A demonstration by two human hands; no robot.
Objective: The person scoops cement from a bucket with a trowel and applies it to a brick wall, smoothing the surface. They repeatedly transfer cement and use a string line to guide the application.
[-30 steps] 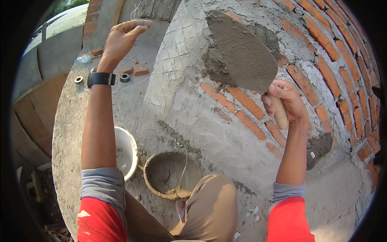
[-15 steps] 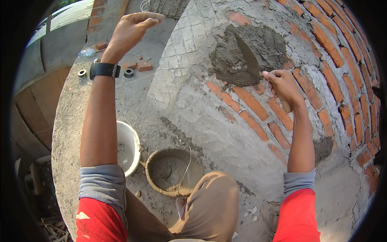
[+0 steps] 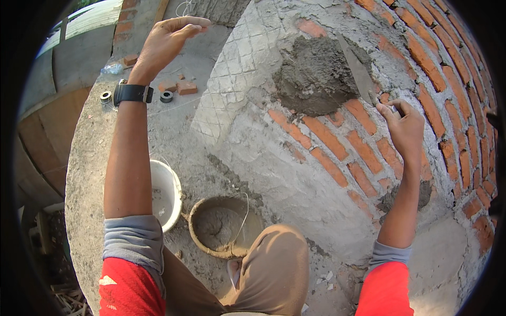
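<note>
My right hand (image 3: pixel 405 124) is closed round the handle of a pointed trowel (image 3: pixel 354 68). Its grey blade slants up and to the left, at the right side of a patch of wet mortar (image 3: pixel 311 79) on the brick wall (image 3: pixel 332 139). My left hand (image 3: pixel 171 42) is raised at the upper left, away from the wall. Its fingers are stretched out, the thumb lies close below them, and I see nothing held there. A dark strap (image 3: pixel 133 93) circles the left wrist.
Near my knees stand a mortar-filled bucket (image 3: pixel 193 224) and a white bucket (image 3: pixel 176 203). Broken bricks (image 3: pixel 187 87) and two small dark rolls, one a black ring (image 3: pixel 166 96), lie on the concrete ledge (image 3: pixel 87 174). Scored plaster (image 3: pixel 224 84) borders the bare bricks.
My right hand and the trowel have moved right, with the blade drawn from the middle of the mortar patch to its right edge. The left hand has hardly moved.
</note>
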